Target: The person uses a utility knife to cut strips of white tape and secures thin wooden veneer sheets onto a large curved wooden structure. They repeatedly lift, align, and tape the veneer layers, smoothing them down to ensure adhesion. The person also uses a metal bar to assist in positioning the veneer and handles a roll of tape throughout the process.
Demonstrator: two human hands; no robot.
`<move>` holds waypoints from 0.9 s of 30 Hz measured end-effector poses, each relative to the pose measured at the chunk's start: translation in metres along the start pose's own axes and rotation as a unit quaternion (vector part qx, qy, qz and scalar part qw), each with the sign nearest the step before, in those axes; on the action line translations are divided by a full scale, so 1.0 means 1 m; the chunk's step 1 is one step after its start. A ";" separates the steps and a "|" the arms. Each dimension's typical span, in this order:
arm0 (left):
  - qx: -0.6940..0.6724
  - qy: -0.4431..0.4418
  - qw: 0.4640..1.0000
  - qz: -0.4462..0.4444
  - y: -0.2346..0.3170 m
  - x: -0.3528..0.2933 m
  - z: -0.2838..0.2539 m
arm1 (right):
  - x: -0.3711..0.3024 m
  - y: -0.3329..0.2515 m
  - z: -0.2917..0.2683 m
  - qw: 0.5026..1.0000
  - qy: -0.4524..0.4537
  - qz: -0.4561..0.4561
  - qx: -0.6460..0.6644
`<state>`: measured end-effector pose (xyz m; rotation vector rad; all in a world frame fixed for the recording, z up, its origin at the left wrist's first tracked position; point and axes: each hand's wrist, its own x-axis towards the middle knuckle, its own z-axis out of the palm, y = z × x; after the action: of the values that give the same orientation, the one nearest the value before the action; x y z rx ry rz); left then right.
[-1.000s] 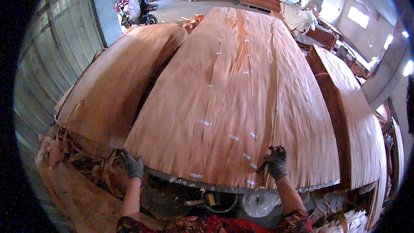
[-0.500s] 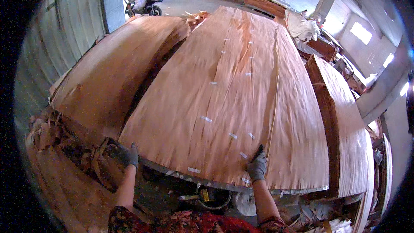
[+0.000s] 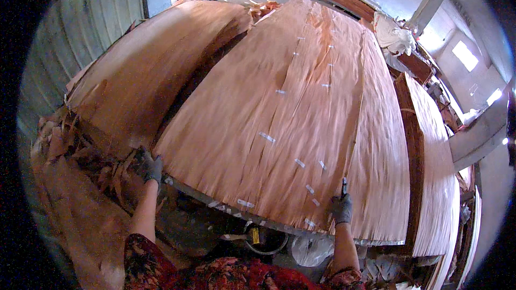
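Note:
A broad stack of reddish-brown wood veneer (image 3: 242, 129) lies before me, its top sheet carrying short pale tape strips (image 3: 267, 137) along the seams. My left hand (image 3: 149, 167), in a grey glove, is at the near left corner of this stack, thumb and fingers apart. Toward the near right, my gloved right hand (image 3: 342, 208) rests on the top sheet beside a long seam (image 3: 355, 139). Its fingers are curled, and a small dark, narrow thing with a pale edge juts from them, too small to name.
Another veneer stack (image 3: 156, 64) stands on the left, with torn scraps (image 3: 64, 134) at its near end. More veneer (image 3: 430, 172) stands on the right. Below the front edge are a round dark-rimmed container (image 3: 269, 249) and clear plastic (image 3: 312, 249). A concrete pillar (image 3: 478, 139) rises at right.
My view has tipped downward and shifted left. My right hand has moved right across the sheet, closer to the long seam. My left hand has shifted slightly left at the corner.

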<state>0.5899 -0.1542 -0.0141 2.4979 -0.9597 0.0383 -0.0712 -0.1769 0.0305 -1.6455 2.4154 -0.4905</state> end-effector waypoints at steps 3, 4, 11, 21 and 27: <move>-0.130 -0.106 0.986 0.015 0.051 -0.019 -0.030 | 0.011 0.024 0.003 0.998 -0.027 -0.037 -0.043; -0.242 -0.103 0.965 0.000 0.035 -0.010 -0.008 | 0.011 0.024 0.007 0.996 -0.036 -0.065 -0.055; -0.075 0.079 0.994 0.016 -0.037 0.008 -0.014 | -0.080 0.080 0.009 0.883 -0.169 0.114 0.423; 0.063 -0.020 0.993 -0.099 -0.023 -0.001 -0.013 | -0.137 0.044 -0.045 0.742 -0.304 0.306 0.514; -0.030 0.006 0.998 -0.062 -0.015 -0.019 -0.025 | -0.175 0.015 -0.057 0.680 -0.207 0.450 0.540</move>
<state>0.5891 -0.1217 -0.0010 2.4930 -0.7889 -0.0152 -0.0382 0.0004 0.0715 0.0072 1.6075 -0.9175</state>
